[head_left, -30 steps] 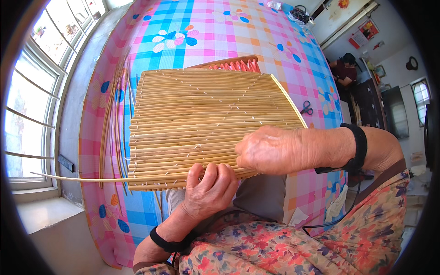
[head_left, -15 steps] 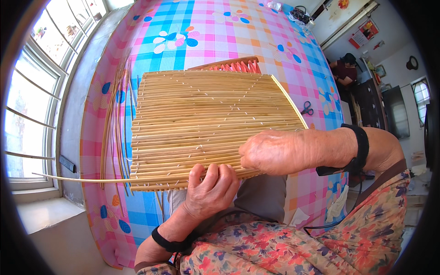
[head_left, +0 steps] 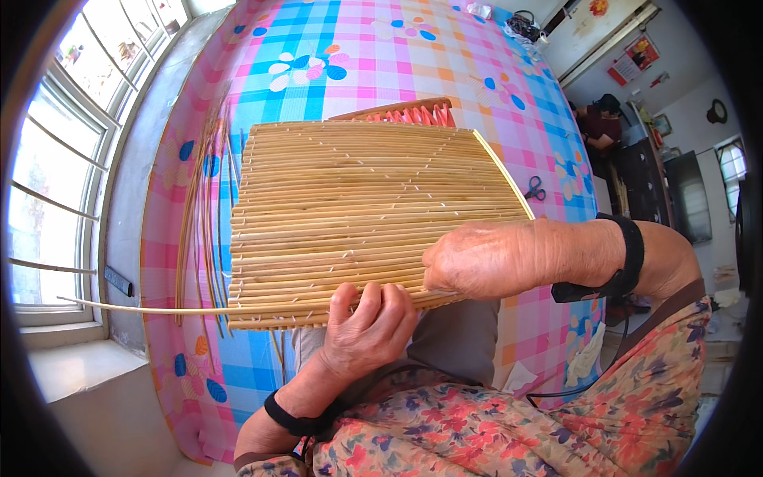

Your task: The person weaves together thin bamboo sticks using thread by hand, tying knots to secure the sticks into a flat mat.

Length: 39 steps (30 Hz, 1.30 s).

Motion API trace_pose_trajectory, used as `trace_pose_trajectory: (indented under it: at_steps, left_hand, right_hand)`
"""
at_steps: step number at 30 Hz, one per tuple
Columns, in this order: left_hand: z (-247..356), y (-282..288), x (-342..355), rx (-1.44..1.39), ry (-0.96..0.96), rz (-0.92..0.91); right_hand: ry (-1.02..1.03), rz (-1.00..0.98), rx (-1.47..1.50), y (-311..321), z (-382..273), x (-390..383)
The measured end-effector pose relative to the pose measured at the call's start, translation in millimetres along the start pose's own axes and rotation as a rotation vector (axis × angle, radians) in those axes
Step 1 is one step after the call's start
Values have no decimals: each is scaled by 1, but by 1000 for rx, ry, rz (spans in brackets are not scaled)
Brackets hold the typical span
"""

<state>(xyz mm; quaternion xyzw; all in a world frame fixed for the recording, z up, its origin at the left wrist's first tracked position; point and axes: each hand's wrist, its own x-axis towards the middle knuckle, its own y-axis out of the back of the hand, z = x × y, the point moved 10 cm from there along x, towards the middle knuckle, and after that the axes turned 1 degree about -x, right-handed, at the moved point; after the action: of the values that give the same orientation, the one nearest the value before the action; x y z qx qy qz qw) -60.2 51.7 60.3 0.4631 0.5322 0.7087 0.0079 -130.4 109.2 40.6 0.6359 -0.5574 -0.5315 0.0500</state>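
Observation:
A mat of thin yellow-brown stalks [head_left: 334, 208], stitched together with white thread, lies tilted across my lap. White stitches run over it in slanting lines. My left hand [head_left: 369, 327] grips the near edge, its fingers bent over the last stalks and the thumb hidden beneath. At the right part of that edge my right hand [head_left: 477, 258] is closed in a pinch, back of the hand up. Whatever its fingers hold is hidden. One long stalk [head_left: 143, 310] sticks out past the mat's left side at the near edge.
Loose stalks [head_left: 189, 230] lie left of the mat on the checked cloth [head_left: 366, 75]. Beyond the far edge sits a wooden-edged thing with red cords [head_left: 413, 116]. Black scissors [head_left: 536, 188] rest to the right. A barred window [head_left: 56, 207] is at left; another person [head_left: 600, 119] sits far right.
My right hand has shifted slightly to the right along the near edge. My left hand keeps its hold, and the mat has hardly moved.

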Motion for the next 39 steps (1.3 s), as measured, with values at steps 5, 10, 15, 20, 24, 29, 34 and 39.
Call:
trace_pose_trajectory:
  at_steps: [5,10,15,20,24,29,34,39]
  left_hand:
    - [0,0,-1,1,-6,6]
    - [0,1,-1,-7,-12,-20]
    - [-2,2,-5,-36,-54,-108]
    - [-23,16,-6,-105,33,-198]
    - [-21,12,-8,-124,-38,-169]
    - [-18,11,-11,-73,-50,-144]
    - [-18,10,-12,-46,-49,-131]
    - [-18,11,-12,-15,-39,-105]
  right_hand:
    - [-55,-46,-10,0,1,-2]
    - [-5,-30,-27,-1,-1,-1]
    - [6,12,-21,-3,0,-4]
    - [4,171,-95,9,-7,-12]
    - [-12,257,-170,4,-4,-16]
    - [71,364,-81,6,-7,-20]
    - [82,351,-59,6,-5,-20]
    - [83,362,-83,5,-8,-19]
